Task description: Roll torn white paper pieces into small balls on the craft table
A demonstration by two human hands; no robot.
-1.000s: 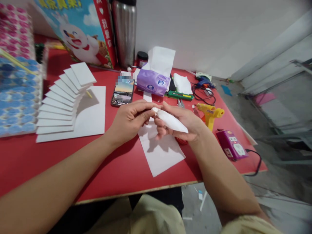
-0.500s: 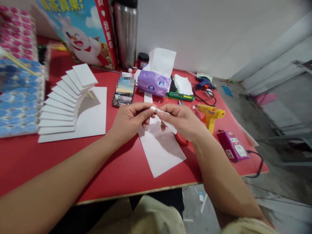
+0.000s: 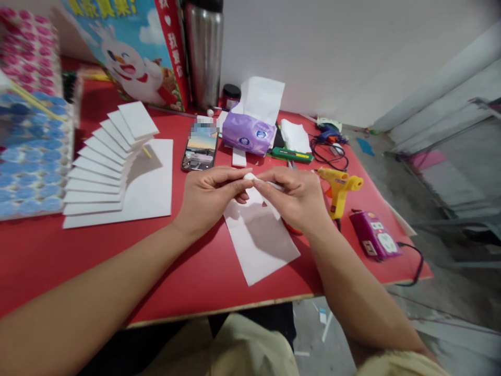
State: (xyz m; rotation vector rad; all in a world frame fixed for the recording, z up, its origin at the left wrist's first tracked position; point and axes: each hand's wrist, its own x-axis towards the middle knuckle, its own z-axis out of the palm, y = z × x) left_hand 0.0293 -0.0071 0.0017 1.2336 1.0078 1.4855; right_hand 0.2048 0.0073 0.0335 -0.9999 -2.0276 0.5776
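Between my two hands is a small piece of white tissue (image 3: 249, 177), bunched into a rounded lump at one end. My left hand (image 3: 205, 201) pinches the lump between thumb and forefinger. From the other side, my right hand (image 3: 295, 198) pinches the same tissue, and its fingers hide most of the loose end. Below both hands a white paper sheet (image 3: 268, 248) lies flat on the red table (image 3: 188, 282), partly in shadow. Scissors with red handles (image 3: 291, 228) lie mostly hidden under my right hand.
A stepped white board structure (image 3: 97, 172) stands left, beside trays of blue flowers (image 3: 33, 156). Behind my hands are a phone (image 3: 200, 149), a purple tissue pack (image 3: 248, 130) and a green cutter (image 3: 291, 154). Rightward sit a yellow glue gun (image 3: 340, 188) and a purple power box (image 3: 376, 235).
My right fingers have shifted along the tissue and turned, so its loose end, which hung out below the hand, is now mostly covered. The lump shows a little larger.
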